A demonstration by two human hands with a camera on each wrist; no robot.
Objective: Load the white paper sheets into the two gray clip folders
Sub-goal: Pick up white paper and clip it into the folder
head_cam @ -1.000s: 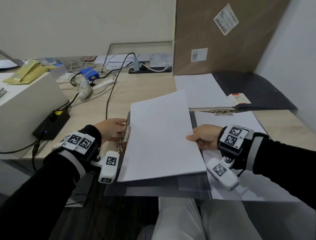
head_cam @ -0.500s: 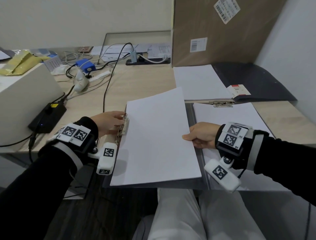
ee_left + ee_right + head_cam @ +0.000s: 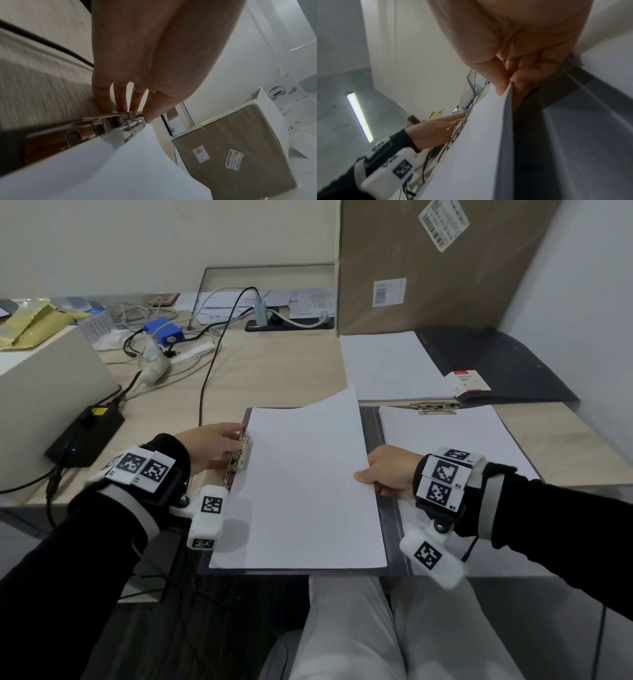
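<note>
A gray clip folder (image 3: pixel 371 433) lies open at the desk's front edge. On its left panel rests a stack of white paper sheets (image 3: pixel 308 491), far corner curled up. My right hand (image 3: pixel 363 475) pinches the stack's right edge between thumb and fingers (image 3: pixel 522 75). My left hand (image 3: pixel 239 440) rests with straight fingers (image 3: pixel 120 101) on the metal clip (image 3: pixel 241 457) at the panel's left edge, where the paper's edge meets it. The right panel holds white sheets (image 3: pixel 462 440) under a top clip (image 3: pixel 435 407). A second, darker folder (image 3: pixel 496 364) lies open behind, with white paper (image 3: pixel 390 364) on it.
A tall cardboard box (image 3: pixel 428 268) stands at the back right. A white box (image 3: pixel 41 392), a black power adapter (image 3: pixel 85 433) and tangled cables (image 3: pixel 205 364) fill the desk's left. My legs in white trousers (image 3: pixel 359 628) sit below the desk edge.
The white stack has swung squarer and lies flatter on the left panel, its left edge now along the clip. Both hands keep their places at the clip and at the paper's edge.
</note>
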